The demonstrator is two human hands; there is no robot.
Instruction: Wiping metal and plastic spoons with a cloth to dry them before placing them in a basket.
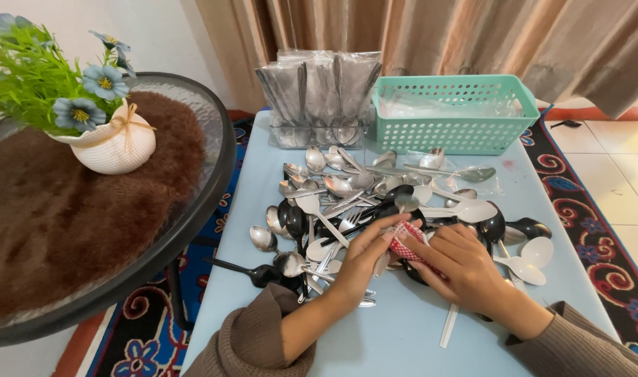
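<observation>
Closest to the viewer, two forearms in brown knit sleeves reach over a pale blue counter (402,335). The right hand (458,269) grips a red-and-white checked cloth (406,244), bunched in its fingers. The left hand (364,255) meets it, fingers closed around the handle of a spoon (382,264) whose end is wrapped in the cloth. This looks like the wiping step, one piece of cutlery being polished. The next move would seem to call for a steady pinch on the handle while the cloth runs along it.

Just beyond the hands lies a loose heap of cutlery (347,195): metal spoons and forks, black and white plastic spoons. Farther back stand bagged utensils (319,91) and a teal perforated basket (455,115). To the left, a round glass table (207,174) holds a white flower pot (116,143).
</observation>
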